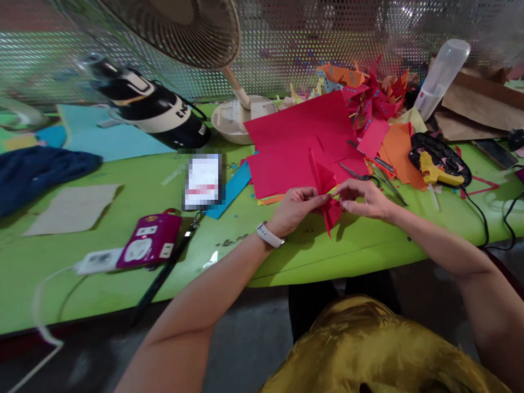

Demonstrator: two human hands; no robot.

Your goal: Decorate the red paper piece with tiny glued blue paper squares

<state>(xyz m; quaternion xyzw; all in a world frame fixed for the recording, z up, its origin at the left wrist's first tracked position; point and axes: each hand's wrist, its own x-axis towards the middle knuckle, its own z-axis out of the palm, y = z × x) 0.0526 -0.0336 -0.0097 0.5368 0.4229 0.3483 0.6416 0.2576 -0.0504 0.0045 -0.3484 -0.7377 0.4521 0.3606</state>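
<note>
A folded red paper shape [323,177] with pointed ends stands above the near edge of the green table. My left hand [295,208] is closed on it from the left, thumb pressed near its middle. From the right, my right hand [363,199] pinches at the same spot with bent fingertips; the fingers partly hide what lies between them. Just beyond lie large red paper sheets [282,147], with scissors [358,173] close to my right hand. Beside them is a second tool with orange handles [382,166].
A yellow glue gun [440,172] rests on a black palette-like tray [458,164] at right. Behind are a heap of folded papers [372,95] and a clear bottle [442,79]. Leftward stand a fan [196,33], a black flask [151,109], a phone [202,180] and a purple pouch [149,237].
</note>
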